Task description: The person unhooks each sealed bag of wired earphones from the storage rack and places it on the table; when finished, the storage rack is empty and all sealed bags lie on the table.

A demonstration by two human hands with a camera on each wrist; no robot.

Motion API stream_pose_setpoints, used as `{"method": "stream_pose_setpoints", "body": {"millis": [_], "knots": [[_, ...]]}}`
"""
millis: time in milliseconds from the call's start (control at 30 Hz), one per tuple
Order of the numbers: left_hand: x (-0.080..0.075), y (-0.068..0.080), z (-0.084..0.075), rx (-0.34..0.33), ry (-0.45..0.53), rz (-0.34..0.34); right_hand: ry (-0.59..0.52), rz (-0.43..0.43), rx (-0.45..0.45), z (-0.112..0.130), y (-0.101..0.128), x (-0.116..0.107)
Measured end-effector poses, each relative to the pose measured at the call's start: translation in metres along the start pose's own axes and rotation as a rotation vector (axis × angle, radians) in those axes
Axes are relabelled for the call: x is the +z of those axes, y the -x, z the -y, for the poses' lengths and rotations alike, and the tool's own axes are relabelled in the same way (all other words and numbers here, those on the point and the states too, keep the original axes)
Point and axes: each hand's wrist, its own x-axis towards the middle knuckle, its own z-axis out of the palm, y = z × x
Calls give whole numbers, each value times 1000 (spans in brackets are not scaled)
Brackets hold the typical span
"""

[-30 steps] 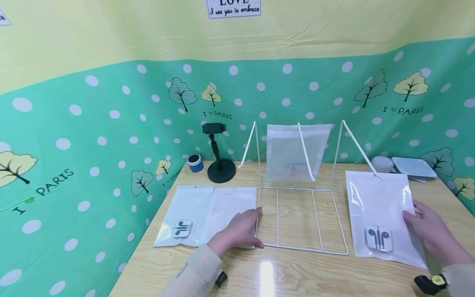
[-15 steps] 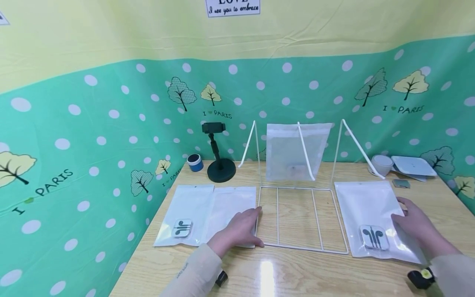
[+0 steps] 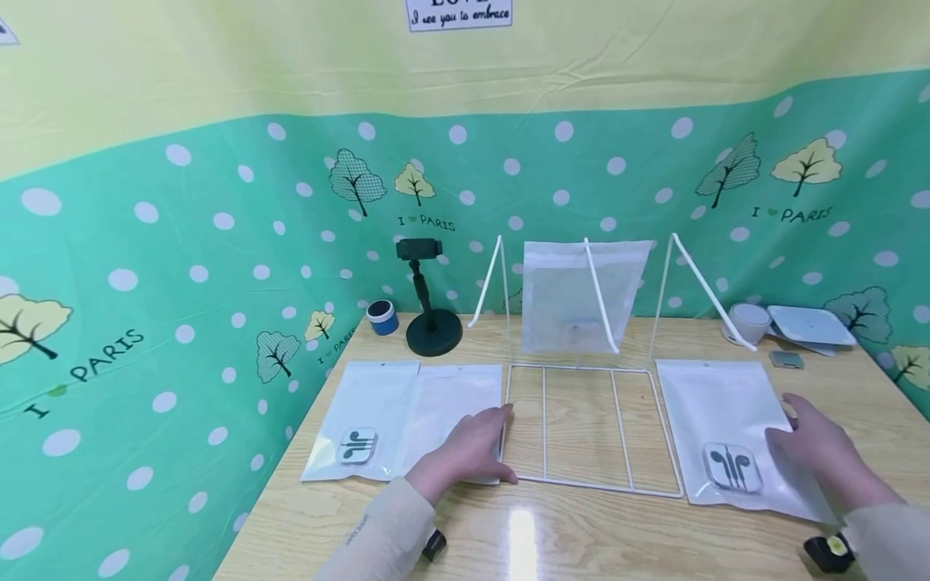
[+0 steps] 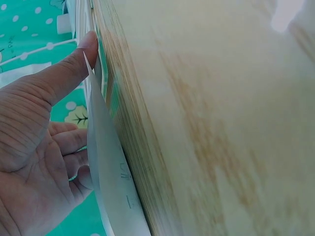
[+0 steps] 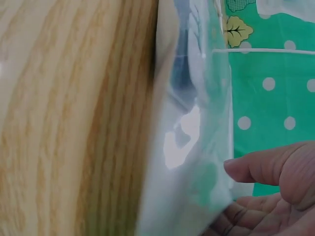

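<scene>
In the head view my right hand [image 3: 817, 444] is at the right edge of a white zip bag [image 3: 715, 403] lying right of a white wire rack [image 3: 581, 486]. Its thumb tip is right at the bag's surface in the right wrist view, with a gap between thumb and fingers. A clear case of earphones [image 3: 732, 468] shows on this bag. My left hand [image 3: 472, 444] rests over one white bag [image 3: 458, 387], fingertips and thumb touching the rack's left base wire. Another bag [image 3: 370, 395] beside it shows an earphone case [image 3: 357, 445].
A translucent bag [image 3: 559, 298] hangs at the rack's middle prong; two outer prongs jut forward. Behind stand a black stand [image 3: 433, 332], a blue jar [image 3: 382, 318] and a white cup [image 3: 748, 319]. A small grey piece [image 3: 786, 360] lies by a white tray [image 3: 812, 324].
The right bag has come down from near the right prong's tip and shifted left, lying beside the rack. My right hand moved left with it. My left hand has stayed put.
</scene>
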Motion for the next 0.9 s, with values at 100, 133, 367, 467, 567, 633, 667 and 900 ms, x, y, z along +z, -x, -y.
{"method": "stream_pose_setpoints", "body": {"millis": [100, 133, 367, 467, 567, 633, 667, 900], "knots": [[-1, 0, 0, -1, 7, 6, 44, -11, -6, 2, 4, -2], [-1, 0, -1, -2, 6, 5, 64, -20, -15, 4, 5, -2], [0, 0, 0, -1, 2, -2, 125, -169, -179, 31, 16, 3], [0, 0, 0, 0, 4, -2, 50, -236, -285, 50, 21, 11], [0, 0, -1, 2, 5, -3, -45, -281, -407, 71, 24, 17], [0, 0, -1, 1, 4, -3, -109, -286, -489, 86, 25, 19], [0, 0, -1, -1, 4, -1, -139, -282, -523, 93, 26, 19], [1, 0, -1, -4, -5, 0, -256, -282, -688, 140, 22, 22]]}}
